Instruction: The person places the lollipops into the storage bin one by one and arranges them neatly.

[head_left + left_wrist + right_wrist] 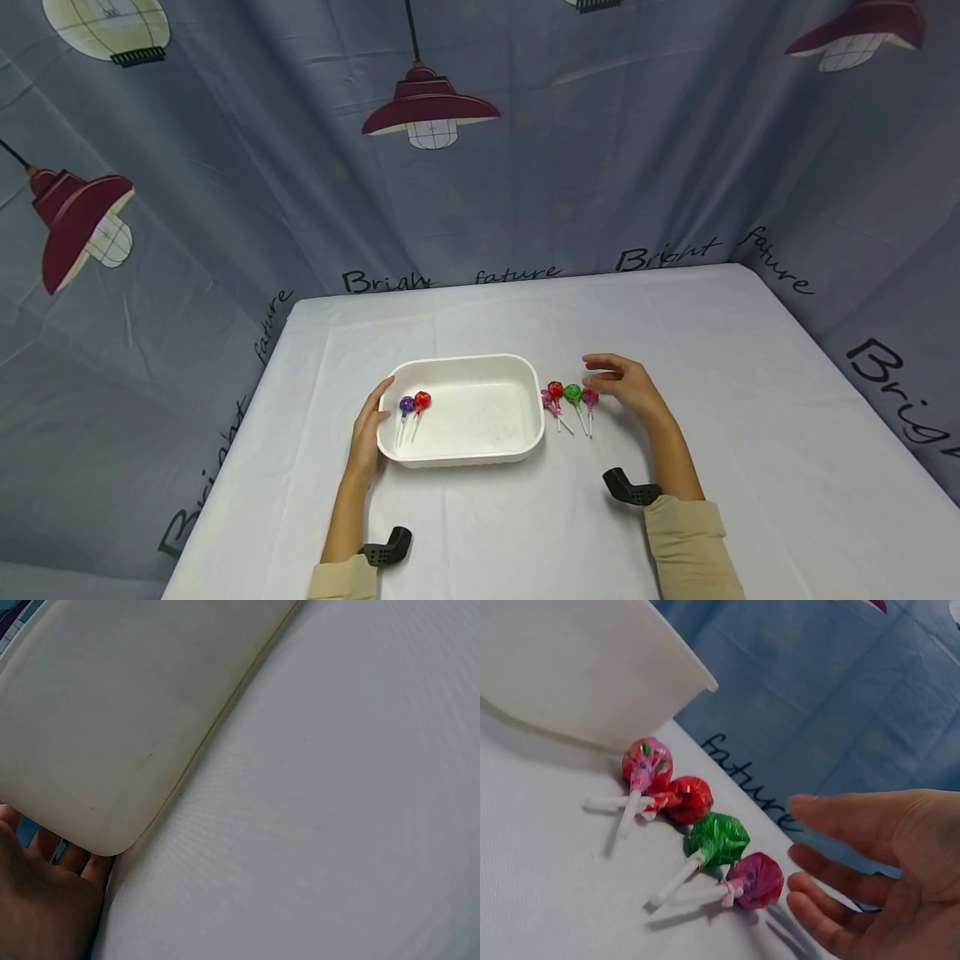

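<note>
A white tray (480, 454) sits on the table, a purple lollipop (407, 405) and a red one (422, 400) lying inside at its left end. My left hand (366, 437) holds that end, thumb over the rim and fingers along the outer wall (112, 772). Just right of the tray lie a pink lollipop (646, 765), a red lollipop (690, 800), a green lollipop (718, 840) and a magenta lollipop (756, 880), close together with white sticks toward me. Beside the magenta one hovers my right hand (630, 389), fingers apart and nothing between them.
White cloth covers the table (480, 533). A grey-blue curtain (540, 192) with printed lamps and lettering hangs along the back and sides. Each wrist wears a black device, one on the left (388, 547) and one on the right (630, 489).
</note>
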Tool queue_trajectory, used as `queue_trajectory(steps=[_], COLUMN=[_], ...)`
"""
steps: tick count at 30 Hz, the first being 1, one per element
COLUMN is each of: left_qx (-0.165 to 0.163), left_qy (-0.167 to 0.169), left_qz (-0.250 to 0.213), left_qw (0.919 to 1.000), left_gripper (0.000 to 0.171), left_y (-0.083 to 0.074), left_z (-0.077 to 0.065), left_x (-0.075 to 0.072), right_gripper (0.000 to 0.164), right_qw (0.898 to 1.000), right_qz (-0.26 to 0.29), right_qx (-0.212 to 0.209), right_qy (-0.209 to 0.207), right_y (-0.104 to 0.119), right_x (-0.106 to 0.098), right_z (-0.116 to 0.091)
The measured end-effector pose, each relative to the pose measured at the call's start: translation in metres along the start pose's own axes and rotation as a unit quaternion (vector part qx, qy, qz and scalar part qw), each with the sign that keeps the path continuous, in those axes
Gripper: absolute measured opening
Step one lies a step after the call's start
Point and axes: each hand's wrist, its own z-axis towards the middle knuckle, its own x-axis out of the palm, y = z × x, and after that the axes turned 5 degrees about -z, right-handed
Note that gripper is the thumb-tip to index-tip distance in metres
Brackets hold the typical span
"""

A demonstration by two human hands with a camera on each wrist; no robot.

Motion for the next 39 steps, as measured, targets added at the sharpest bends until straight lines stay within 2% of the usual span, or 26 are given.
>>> queue_trajectory(steps=[4, 8, 16, 21, 29, 39], left_qx=[0.002, 0.003, 0.010, 0.010, 0.013, 0.011], left_qy=[-0.003, -0.006, -0.003, -0.004, -0.005, -0.004], left_qz=[0.005, 0.006, 0.004, 0.004, 0.019, 0.016], left_qw=[1.0000, 1.0000, 0.9999, 0.9999, 0.9997, 0.9998], left_gripper=[0.056, 0.055, 0.055, 0.055, 0.054, 0.055], left_y=[0.001, 0.001, 0.002, 0.003, 0.004, 0.003], left_z=[0.000, 0.000, 0.001, 0.001, 0.001, 0.002], left_x=[0.000, 0.000, 0.001, 0.000, 0.000, -0.002], right_gripper=[0.049, 0.048, 0.043, 0.041, 0.036, 0.037], right_qw=[0.999, 0.998, 0.994, 0.991, 0.990, 0.991], right_qz=[-0.018, -0.056, -0.104, -0.126, -0.135, -0.120], right_qx=[0.024, 0.028, 0.020, 0.028, 0.044, 0.041], right_qy=[0.019, 0.031, 0.034, 0.027, 0.018, 0.031], right_y=[0.000, -0.003, -0.003, -0.003, -0.001, 0.009], right_x=[0.000, 0.001, 0.003, 0.005, 0.006, -0.002], right_z=[-0.002, -0.002, -0.003, -0.003, -0.004, -0.008])
